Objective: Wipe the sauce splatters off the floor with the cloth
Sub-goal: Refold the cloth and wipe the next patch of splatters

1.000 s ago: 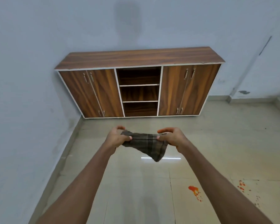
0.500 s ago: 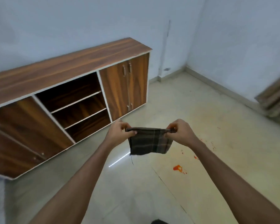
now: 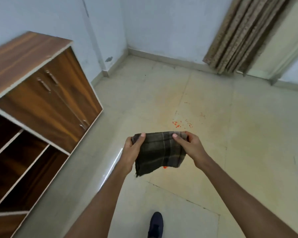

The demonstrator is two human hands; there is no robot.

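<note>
A person's left hand [image 3: 132, 152] and right hand [image 3: 189, 145] each pinch a top corner of the plaid cloth [image 3: 159, 152] in a closed grip above the floor [image 3: 230, 152]. Its hem half-hides one sauce splatter [image 3: 165, 167]; others speckle the tiles beyond.

The far face of the cloth [image 3: 159, 152] is hidden, as are the fingers of the left hand [image 3: 132, 152] and right hand [image 3: 190, 146] behind it; only the thumbs show on the near side. One red blot [image 3: 165, 167] is mostly covered by the cloth's lower hem. Cabinet [image 3: 33, 103] — cut by the left edge, handles blurred. Shoe [image 3: 155, 224] — heel cut by the bottom edge. Curtain [image 3: 244, 31]: top cut off. Faint specks [image 3: 203, 115] on the floor [image 3: 248, 152] beyond the sauce splatters [image 3: 177, 124] are too small to identify.
</note>
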